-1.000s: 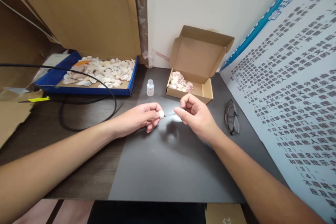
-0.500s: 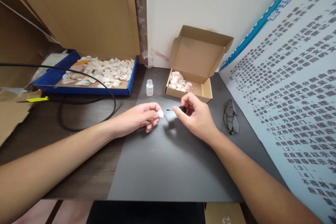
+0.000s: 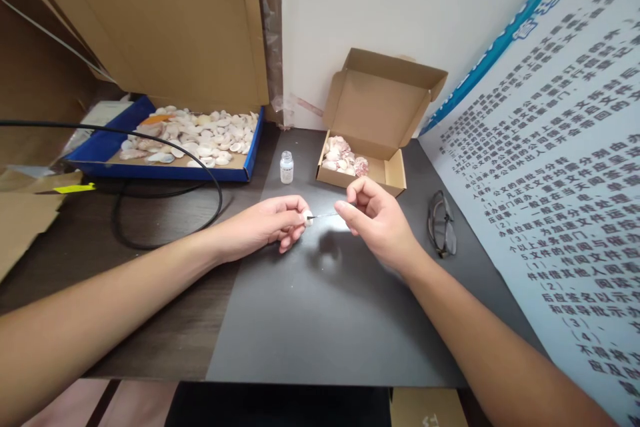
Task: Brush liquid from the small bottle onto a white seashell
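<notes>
Right now the left hand [image 3: 270,225] is pinching a small white shell [image 3: 306,217] between its fingertips, just above the dark mat [image 3: 320,320]. The right hand [image 3: 377,223] is gripping a thin brush [image 3: 324,215] and touching its tip to the shell. Light, short strokes with the shell held steady would likely be serving best, keeping liquid off the fingers. Just behind, the small open bottle [image 3: 286,167] is standing beside the little cardboard box [image 3: 373,147] of pinkish shells; the blue tray [image 3: 165,160] of pale shells is sitting farther left.
</notes>
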`<action>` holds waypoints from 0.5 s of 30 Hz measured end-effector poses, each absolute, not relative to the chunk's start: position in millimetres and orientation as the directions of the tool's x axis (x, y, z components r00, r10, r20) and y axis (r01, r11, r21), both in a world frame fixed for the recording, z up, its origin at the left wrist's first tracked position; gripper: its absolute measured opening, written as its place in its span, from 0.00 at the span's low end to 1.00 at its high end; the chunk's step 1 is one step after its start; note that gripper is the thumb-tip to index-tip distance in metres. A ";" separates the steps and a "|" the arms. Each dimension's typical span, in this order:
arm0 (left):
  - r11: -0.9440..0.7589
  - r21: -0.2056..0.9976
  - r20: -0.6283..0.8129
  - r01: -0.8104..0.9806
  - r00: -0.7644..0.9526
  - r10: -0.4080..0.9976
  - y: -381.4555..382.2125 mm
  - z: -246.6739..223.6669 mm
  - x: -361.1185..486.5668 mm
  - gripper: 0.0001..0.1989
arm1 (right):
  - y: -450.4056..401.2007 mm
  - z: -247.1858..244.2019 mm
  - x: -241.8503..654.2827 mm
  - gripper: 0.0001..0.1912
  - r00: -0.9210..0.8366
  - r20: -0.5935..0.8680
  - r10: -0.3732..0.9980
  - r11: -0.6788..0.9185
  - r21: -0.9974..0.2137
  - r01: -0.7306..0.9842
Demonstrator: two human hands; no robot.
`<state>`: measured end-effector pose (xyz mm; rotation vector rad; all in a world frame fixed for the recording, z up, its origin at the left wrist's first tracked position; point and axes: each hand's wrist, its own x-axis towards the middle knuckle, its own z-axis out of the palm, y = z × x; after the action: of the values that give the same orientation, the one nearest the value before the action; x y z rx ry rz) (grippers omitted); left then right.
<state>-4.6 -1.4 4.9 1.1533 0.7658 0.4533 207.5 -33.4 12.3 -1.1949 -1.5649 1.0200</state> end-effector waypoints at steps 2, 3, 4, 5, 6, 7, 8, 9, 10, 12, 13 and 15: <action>0.357 0.932 -0.304 0.063 0.671 0.676 -1.2 4.8 -4.8 0.08 | -32.6 12.2 208.3 0.14 -0.085 0.211 0.974 0.228 -0.912 0.341; 0.356 0.932 -0.304 0.063 0.673 0.675 -1.1 4.7 -4.9 0.08 | -32.3 12.2 208.6 0.14 -0.085 0.209 0.974 0.226 -0.906 0.357; 0.356 0.932 -0.303 0.063 0.674 0.673 -1.1 4.5 -5.1 0.08 | -32.1 12.3 208.8 0.14 -0.108 0.188 0.976 0.214 -0.917 0.338; 0.355 0.933 -0.302 0.063 0.675 0.673 -1.0 4.4 -5.2 0.08 | -32.1 12.2 208.9 0.15 -0.144 0.156 0.977 0.193 -0.935 0.296; 0.354 0.933 -0.300 0.061 0.677 0.673 -1.0 4.1 -5.3 0.08 | -32.2 12.1 208.9 0.15 -0.174 0.132 0.976 0.175 -0.950 0.259; 0.352 0.934 -0.298 0.060 0.676 0.674 -1.0 3.9 -5.5 0.08 | -32.4 11.9 208.8 0.15 -0.184 0.130 0.974 0.175 -0.951 0.255; 0.351 0.935 -0.296 0.059 0.677 0.674 -1.0 3.6 -5.6 0.08 | -32.8 11.7 208.6 0.15 -0.176 0.148 0.973 0.195 -0.938 0.288; 0.349 0.935 -0.294 0.060 0.678 0.673 -1.0 3.2 -5.6 0.08 | -33.3 11.6 208.3 0.14 -0.155 0.182 0.971 0.226 -0.911 0.345; 0.346 0.936 -0.293 0.061 0.679 0.673 -1.0 2.9 -5.6 0.08 | -34.0 11.5 208.0 0.14 -0.138 0.214 0.967 0.253 -0.881 0.401; 0.342 0.938 -0.290 0.062 0.682 0.671 -0.8 2.5 -5.5 0.08 | -35.3 11.9 207.2 0.13 -0.135 0.241 0.961 0.276 -0.862 0.425; 0.341 0.938 -0.288 0.061 0.684 0.670 -0.6 2.5 -5.3 0.08 | -35.9 12.3 206.8 0.13 -0.146 0.230 0.962 0.269 -0.882 0.387; 0.339 0.939 -0.285 0.057 0.684 0.672 -0.3 2.8 -5.0 0.08 | -36.7 13.1 206.4 0.14 -0.164 0.206 0.965 0.247 -0.924 0.293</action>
<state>-5.0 -0.3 2.8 1.1746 0.7445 0.4519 206.4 -36.7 13.1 -1.1887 -1.6383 0.9591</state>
